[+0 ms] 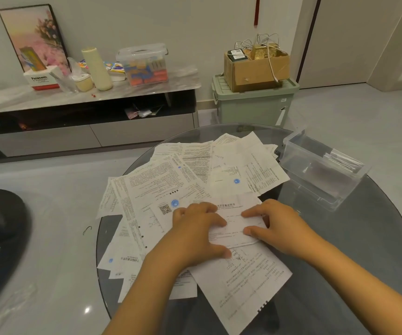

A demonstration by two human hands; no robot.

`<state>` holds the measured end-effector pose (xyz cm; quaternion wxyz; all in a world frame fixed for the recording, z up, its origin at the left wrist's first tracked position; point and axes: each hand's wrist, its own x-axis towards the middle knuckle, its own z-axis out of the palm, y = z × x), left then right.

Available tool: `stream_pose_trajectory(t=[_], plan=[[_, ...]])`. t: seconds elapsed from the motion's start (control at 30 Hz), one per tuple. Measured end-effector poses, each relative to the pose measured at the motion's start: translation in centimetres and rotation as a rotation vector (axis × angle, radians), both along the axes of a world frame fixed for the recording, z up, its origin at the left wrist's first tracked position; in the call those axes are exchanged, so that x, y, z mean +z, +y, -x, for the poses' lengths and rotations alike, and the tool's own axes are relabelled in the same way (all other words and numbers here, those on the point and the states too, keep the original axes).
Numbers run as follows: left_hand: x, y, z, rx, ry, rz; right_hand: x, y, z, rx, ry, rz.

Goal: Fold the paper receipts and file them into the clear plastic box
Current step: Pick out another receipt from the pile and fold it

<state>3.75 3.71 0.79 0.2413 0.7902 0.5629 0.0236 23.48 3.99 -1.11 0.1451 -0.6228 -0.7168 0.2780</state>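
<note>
1. The counter (376,250), a round dark glass top, carries everything for the task.
2. The receipts (183,170) lie as a loose heap of flat, unfolded sheets over the counter's left and middle. Judging by this, most of the folding is left.
3. The box (320,170), clear plastic, stands at the counter's right rear, just beside the heap's right edge. A few slips seem to stand at its far side, though the clear walls make that hard to tell; filing has barely begun at most.
4. The folded sheet (236,226) lies on top of the heap at the near middle, between the hands; it looks doubled over and is being creased.
5. The left hand (195,233) presses its left part, fingers fairly straight and spread.
6. The right hand (274,226) presses its right part, forefinger and thumb stretched onto the paper, the other fingers loosely bent.
</note>
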Motion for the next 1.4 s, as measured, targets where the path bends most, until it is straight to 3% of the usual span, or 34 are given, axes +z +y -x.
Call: stream_pose_trajectory(t=[0.3, 0.43, 0.63, 0.93, 1.1, 1.4], plan=[[-0.2, 0.1, 0.0, -0.057, -0.053, 0.074, 1.5, -0.2, -1.7, 0.095, 0.101, 0.244], [-0.1, 0.3, 0.1, 0.015, -0.183, 0.085, 1.7, -0.7, -2.0, 0.141, -0.022, 0.198], [0.3, 0.7, 0.2, 0.143, -0.249, -0.085, 1.0, -0.3, -1.8, -0.039, 0.018, -0.014], [-0.8, 1.3, -0.5, 0.160, -0.073, -0.180, -0.1, 0.1, -1.0, -0.156, -0.123, -0.056], [-0.9, 1.5, -0.8, 0.149, 0.035, -0.284, -0.1, 0.3, -1.2, -0.095, -0.032, -0.097], [-1.0, 0.3, -1.6, 0.011, -0.065, -0.188, 0.8, -0.3, -1.5, 0.022, -0.029, 0.038]])
